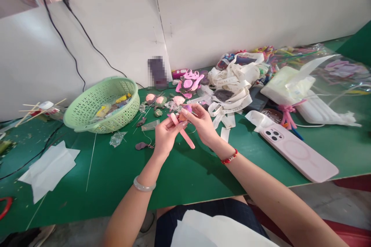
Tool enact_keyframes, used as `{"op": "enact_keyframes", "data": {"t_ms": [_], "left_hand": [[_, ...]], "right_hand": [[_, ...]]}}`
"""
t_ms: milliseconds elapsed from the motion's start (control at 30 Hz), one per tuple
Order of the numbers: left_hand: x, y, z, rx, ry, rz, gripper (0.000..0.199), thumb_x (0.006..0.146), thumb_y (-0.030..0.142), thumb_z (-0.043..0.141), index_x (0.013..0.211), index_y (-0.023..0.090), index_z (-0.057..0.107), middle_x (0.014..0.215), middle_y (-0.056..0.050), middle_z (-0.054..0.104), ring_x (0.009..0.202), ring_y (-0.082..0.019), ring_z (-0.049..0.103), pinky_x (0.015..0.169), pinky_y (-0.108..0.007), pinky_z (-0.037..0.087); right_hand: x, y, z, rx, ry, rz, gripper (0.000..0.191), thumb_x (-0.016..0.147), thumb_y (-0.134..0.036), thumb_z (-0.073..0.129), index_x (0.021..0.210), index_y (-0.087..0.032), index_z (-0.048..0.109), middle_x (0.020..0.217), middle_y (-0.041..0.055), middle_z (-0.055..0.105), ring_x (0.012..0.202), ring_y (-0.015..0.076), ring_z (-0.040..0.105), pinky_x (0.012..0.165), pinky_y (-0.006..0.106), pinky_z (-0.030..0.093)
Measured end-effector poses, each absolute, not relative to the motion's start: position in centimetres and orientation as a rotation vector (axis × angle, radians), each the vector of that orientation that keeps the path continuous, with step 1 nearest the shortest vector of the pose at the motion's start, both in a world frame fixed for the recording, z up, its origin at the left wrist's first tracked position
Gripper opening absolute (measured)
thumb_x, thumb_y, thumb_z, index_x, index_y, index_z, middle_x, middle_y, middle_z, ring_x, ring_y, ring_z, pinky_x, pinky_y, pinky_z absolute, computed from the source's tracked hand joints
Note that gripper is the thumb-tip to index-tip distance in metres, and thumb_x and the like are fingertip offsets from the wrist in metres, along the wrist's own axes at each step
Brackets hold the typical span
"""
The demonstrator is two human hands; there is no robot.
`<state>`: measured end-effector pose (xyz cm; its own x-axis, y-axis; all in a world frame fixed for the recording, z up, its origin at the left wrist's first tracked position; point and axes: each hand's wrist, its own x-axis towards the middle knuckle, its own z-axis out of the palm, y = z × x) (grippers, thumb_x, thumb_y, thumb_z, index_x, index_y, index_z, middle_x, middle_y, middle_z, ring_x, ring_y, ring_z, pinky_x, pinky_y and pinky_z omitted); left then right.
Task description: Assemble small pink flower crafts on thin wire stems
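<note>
Both my hands meet above the green table [116, 177]. In the fingers of my left hand [165, 138] is a flat pink strip [187, 139], its rounded end sticking out toward me. My right hand [204, 125] pinches a small purple-and-orange piece [184, 115] right beside the strip; its exact kind is too small to make out. The fingertips of both hands touch around this piece. Just beyond them lie a pink flower-like piece [189, 84] and several small round peach-and-green pieces [160, 100]. A flat dark piece on a thread [141, 146] rests left of my left hand.
A green plastic basket [84, 117] with small bagged pieces stands left. White printed ribbon [232, 79] is heaped behind my right hand. A pink phone [298, 152], tissue pack [290, 79] and plastic bag [344, 73] occupy the right. White paper [50, 170] lies left; a partition [246, 11] closes the back.
</note>
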<state>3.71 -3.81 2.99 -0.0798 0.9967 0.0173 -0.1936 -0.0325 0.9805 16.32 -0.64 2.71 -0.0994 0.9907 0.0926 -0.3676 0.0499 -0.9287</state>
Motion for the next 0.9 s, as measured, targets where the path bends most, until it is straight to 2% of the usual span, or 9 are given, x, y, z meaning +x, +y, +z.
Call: {"op": "enact_keyframes", "data": {"t_ms": [100,200,333,467,533,600,767,900], "left_hand": [[3.45,-3.75,3.00,1.065,1.106,1.378,0.033,0.067,0.037,0.087,0.089,0.013,0.077,0.100,-0.010,0.080,0.100,-0.029,0.074,0.099,-0.044,0.055],[3.22,-3.70,3.06,1.106,1.118,1.386,0.029,0.071,0.037,0.085,0.086,0.014,0.076,0.102,-0.010,0.079,0.100,-0.029,0.074,0.100,-0.045,0.054],[3.13,-3.69,3.15,1.132,1.117,1.386,0.026,0.072,0.036,0.085,0.081,0.014,0.074,0.108,-0.011,0.078,0.097,-0.028,0.075,0.101,-0.045,0.054],[3.31,-3.68,3.24,1.067,1.096,1.374,0.037,0.064,0.034,0.090,0.092,0.014,0.074,0.104,-0.010,0.078,0.100,-0.027,0.074,0.099,-0.044,0.056],[3.43,-3.65,3.26,1.039,1.101,1.369,0.042,0.063,0.035,0.090,0.095,0.014,0.073,0.098,-0.008,0.078,0.096,-0.027,0.074,0.095,-0.045,0.058],[3.52,-3.63,3.22,1.027,1.101,1.379,0.039,0.065,0.038,0.089,0.090,0.014,0.072,0.096,-0.008,0.078,0.093,-0.026,0.075,0.092,-0.045,0.060],[3.55,-3.69,3.05,1.063,1.065,1.427,0.034,0.069,0.041,0.086,0.070,0.015,0.063,0.105,-0.009,0.078,0.092,-0.027,0.076,0.092,-0.045,0.061],[3.52,-3.73,3.03,1.089,1.081,1.435,0.034,0.069,0.041,0.086,0.069,0.017,0.062,0.105,-0.008,0.078,0.079,-0.024,0.077,0.087,-0.044,0.062]], "right_hand": [[16.80,-0.43,3.01,-0.825,-1.044,1.419,0.048,0.066,-0.048,0.086,0.098,-0.022,0.061,0.101,0.0034,0.072,0.087,0.0167,0.068,0.074,0.029,0.055],[17.26,-0.19,3.22,-0.815,-1.049,1.510,0.053,0.066,-0.047,0.087,0.107,-0.022,0.063,0.092,0.0035,0.074,0.082,0.0178,0.069,0.073,0.032,0.056],[17.46,0.05,3.23,-0.807,-1.043,1.526,0.046,0.062,-0.045,0.090,0.094,-0.018,0.069,0.088,0.0042,0.074,0.080,0.0180,0.070,0.074,0.032,0.055],[17.30,0.06,3.16,-0.834,-1.062,1.455,0.042,0.060,-0.046,0.090,0.083,-0.018,0.069,0.080,0.0030,0.073,0.076,0.0175,0.069,0.072,0.031,0.055],[17.18,-0.02,3.14,-0.849,-1.064,1.446,0.043,0.059,-0.048,0.090,0.081,-0.018,0.068,0.080,0.0030,0.074,0.075,0.0178,0.070,0.069,0.031,0.056],[17.08,-0.11,3.11,-0.856,-1.082,1.437,0.044,0.058,-0.050,0.090,0.081,-0.019,0.068,0.082,0.0033,0.074,0.076,0.0188,0.071,0.068,0.031,0.057],[17.03,-0.24,2.97,-0.828,-1.130,1.393,0.042,0.061,-0.048,0.089,0.085,-0.020,0.069,0.082,0.0038,0.075,0.083,0.0213,0.073,0.073,0.033,0.059],[17.05,-0.26,2.99,-0.815,-1.118,1.428,0.043,0.061,-0.048,0.090,0.087,-0.020,0.071,0.087,0.0044,0.077,0.082,0.0202,0.073,0.074,0.033,0.059]]}}
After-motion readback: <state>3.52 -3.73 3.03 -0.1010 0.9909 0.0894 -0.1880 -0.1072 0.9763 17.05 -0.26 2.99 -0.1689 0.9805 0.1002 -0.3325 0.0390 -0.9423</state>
